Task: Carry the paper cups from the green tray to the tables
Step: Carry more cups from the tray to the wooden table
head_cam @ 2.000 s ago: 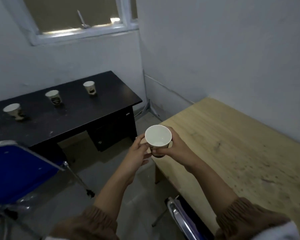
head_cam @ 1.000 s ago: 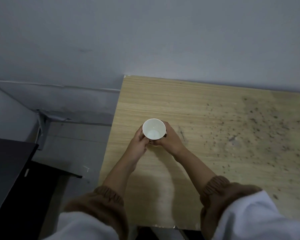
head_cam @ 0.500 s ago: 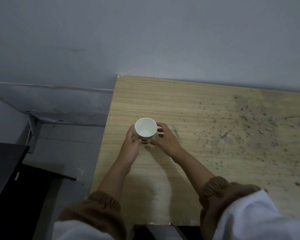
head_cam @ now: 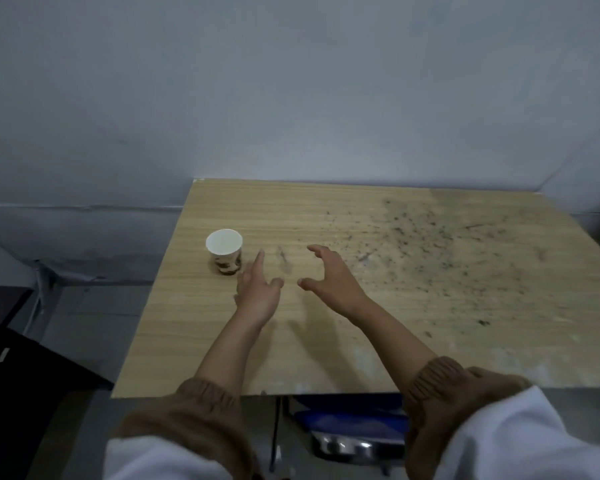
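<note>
One paper cup (head_cam: 224, 251) stood upright on the desk (head_cam: 413, 323); left hand (head_cam: 258, 294) and right hand (head_cam: 331, 282) hovered near it, fingers (head_cam: 259, 262) released. Withdrawing straight back would avoid tipping it.

paper cup (head_cam: 224, 250) upright on wooden surface (head_cam: 430, 323) near left edge. left hand (head_cam: 257, 295) just beside it, right hand (head_cam: 333, 282) further right, both empty, fingers spread

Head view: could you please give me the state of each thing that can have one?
paper cup: upright on the wooden table, in neither hand.
left hand: open, fingers straight, beside the paper cup.
right hand: open, fingers loosely curved, empty.
wooden table: dark specks on its right part.
</note>
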